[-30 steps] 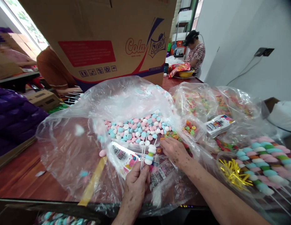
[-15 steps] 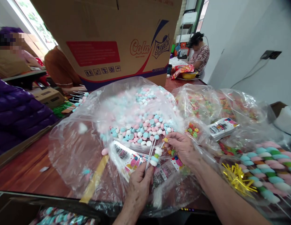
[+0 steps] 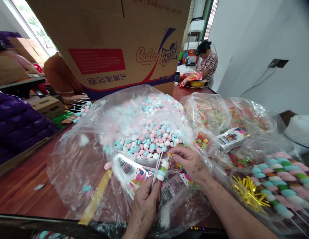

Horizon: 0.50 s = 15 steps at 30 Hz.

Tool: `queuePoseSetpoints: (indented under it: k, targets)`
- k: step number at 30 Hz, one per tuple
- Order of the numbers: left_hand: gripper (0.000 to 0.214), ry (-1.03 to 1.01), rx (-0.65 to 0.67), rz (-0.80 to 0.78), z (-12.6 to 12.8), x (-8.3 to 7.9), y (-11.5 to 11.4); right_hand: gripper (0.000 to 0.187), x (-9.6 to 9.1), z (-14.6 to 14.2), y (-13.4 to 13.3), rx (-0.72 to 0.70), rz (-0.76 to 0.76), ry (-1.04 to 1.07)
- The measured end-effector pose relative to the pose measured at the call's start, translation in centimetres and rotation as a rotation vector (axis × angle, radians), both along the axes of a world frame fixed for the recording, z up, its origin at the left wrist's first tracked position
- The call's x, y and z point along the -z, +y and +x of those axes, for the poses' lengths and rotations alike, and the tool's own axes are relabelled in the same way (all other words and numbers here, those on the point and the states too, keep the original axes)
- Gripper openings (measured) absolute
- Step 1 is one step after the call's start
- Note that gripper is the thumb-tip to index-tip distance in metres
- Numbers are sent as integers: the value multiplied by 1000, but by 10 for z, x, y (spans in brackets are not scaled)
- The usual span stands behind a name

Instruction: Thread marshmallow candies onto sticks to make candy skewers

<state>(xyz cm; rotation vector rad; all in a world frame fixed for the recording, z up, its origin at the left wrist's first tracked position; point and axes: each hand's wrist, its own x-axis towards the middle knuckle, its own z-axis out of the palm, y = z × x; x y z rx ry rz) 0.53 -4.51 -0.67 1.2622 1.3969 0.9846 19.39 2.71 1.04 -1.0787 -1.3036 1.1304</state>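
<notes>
My left hand is closed around several thin white sticks. One of them carries a short stack of candies in white, green and blue. My right hand pinches a small yellow-orange gummy at the tip of that stick. Beyond both hands, a large clear plastic bag lies spread with a heap of pink, blue and white marshmallows. Printed wrappers lie under the plastic beside my left hand, and another printed wrapper lies just behind it.
A big cardboard carton stands behind the marshmallows. To the right are bags of gummies, a wrapper stack, gold twist ties and finished candy skewers. One co-worker sits at the far end; others are at left.
My right hand still holds the gummy at the stick's tip, now seemingly slightly lower on it. The whole view has shifted a little; the other things stay in place.
</notes>
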Motion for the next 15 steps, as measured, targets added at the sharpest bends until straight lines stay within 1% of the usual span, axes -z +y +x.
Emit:
queuePoseSetpoints:
  k: [2,4,8,10,12,15]
  targets:
    - [36,-12,2,-1,-1,2,0,16,0,2,0,-11,64,-131]
    - [36,-10,21,6,-1,5,0,18,0,2,0,-8,83,-178]
    - [38,-17,5,32,-2,9,1,19,-1,-1,0,57,-13,-44]
    - [38,-22,-8,39,-1,10,0,19,-1,-2,0,70,-33,-6]
    - [38,-30,2,27,0,10,0,19,-2,-3,0,62,-10,-29]
    - [37,-54,0,2,1,8,-1,18,0,-1,0,51,76,-132]
